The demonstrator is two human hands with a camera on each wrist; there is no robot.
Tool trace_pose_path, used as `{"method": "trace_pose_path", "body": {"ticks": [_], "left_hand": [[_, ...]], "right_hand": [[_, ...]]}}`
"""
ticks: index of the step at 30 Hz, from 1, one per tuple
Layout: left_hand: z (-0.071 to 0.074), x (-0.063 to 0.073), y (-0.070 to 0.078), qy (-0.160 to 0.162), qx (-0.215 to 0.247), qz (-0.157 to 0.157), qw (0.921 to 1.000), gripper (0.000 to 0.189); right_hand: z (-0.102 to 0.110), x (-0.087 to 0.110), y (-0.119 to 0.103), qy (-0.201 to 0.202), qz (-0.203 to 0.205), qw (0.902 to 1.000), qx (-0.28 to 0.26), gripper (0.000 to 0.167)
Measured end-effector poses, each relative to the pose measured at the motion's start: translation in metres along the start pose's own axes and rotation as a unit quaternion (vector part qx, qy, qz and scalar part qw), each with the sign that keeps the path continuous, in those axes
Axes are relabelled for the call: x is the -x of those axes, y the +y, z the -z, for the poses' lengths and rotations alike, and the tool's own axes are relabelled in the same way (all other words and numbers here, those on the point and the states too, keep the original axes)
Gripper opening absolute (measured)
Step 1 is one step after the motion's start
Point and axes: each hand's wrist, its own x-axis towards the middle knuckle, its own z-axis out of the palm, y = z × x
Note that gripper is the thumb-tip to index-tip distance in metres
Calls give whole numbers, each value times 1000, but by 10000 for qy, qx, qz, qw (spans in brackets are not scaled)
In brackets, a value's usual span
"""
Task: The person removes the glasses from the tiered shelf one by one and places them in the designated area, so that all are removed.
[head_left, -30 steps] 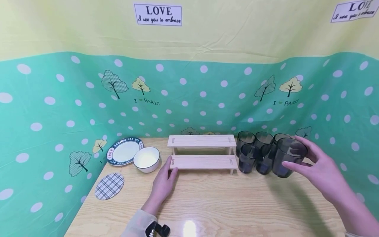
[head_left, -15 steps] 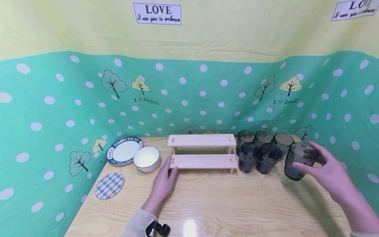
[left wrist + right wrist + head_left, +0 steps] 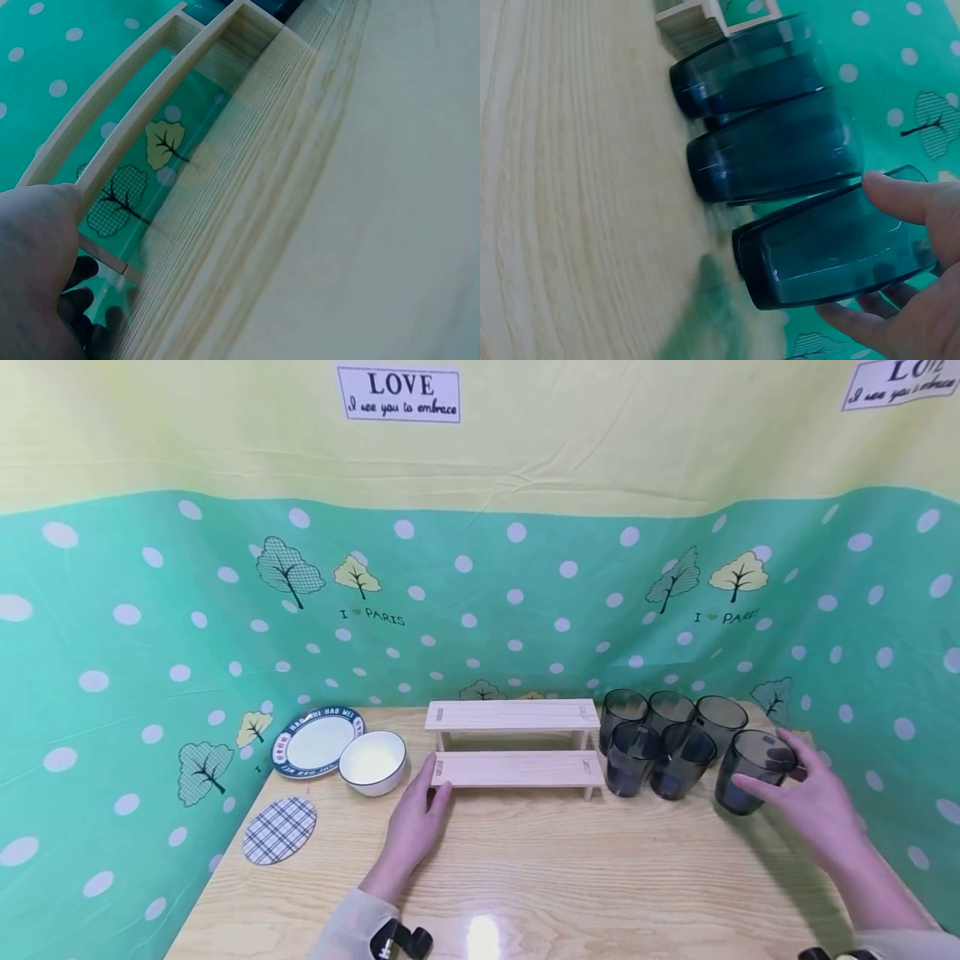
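Observation:
My right hand [image 3: 813,793] holds a dark tinted tumbler [image 3: 752,772], thumb on the near side and fingers behind it. In the right wrist view the tumbler [image 3: 825,247] is upright relative to the table, its base close over the wood. Beside it stand several matching tumblers [image 3: 632,760] in two rows. My left hand [image 3: 414,822] grips the left end of the lower tier of a pale wooden step rack [image 3: 517,770], thumb at the front edge. The left wrist view shows the thumb against the rack's end [image 3: 150,120], with darker fingers curled below it.
The rack's upper tier [image 3: 512,716] stands behind the lower one. Left of it are a white bowl [image 3: 372,764], a blue-rimmed plate [image 3: 315,743] and a checked oval mat [image 3: 279,831]. A green dotted cloth [image 3: 465,602] closes off the table's back and sides.
My right hand has carried the tumbler right, away from the front row, then slightly back left and lower toward the table. The left hand has stayed on the rack.

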Motion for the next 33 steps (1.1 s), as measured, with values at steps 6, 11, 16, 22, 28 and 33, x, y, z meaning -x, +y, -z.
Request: {"method": "trace_pose_path", "body": {"ticks": [6, 11, 16, 22, 28, 33], "left_hand": [[0, 0, 0, 34, -12, -47, 10000, 69], [0, 0, 0, 29, 32, -43, 10000, 69], [-1, 0, -1, 54, 22, -35, 10000, 68], [-1, -1, -1, 51, -11, -34, 10000, 69], [0, 0, 1, 54, 9, -26, 10000, 69], [0, 0, 0, 51, -2, -3, 10000, 69]], "right_hand": [[-9, -7, 6, 40, -47, 10000, -22, 120], [-15, -10, 11, 81, -104, 9999, -69, 119], [-22, -14, 14, 177, -66, 9996, -188, 118], [-27, -18, 16, 214, 29, 9995, -230, 116], [-30, -21, 16, 185, 151, 9996, -148, 115], [-34, -20, 15, 173, 378, 9988, -273, 113]]}}
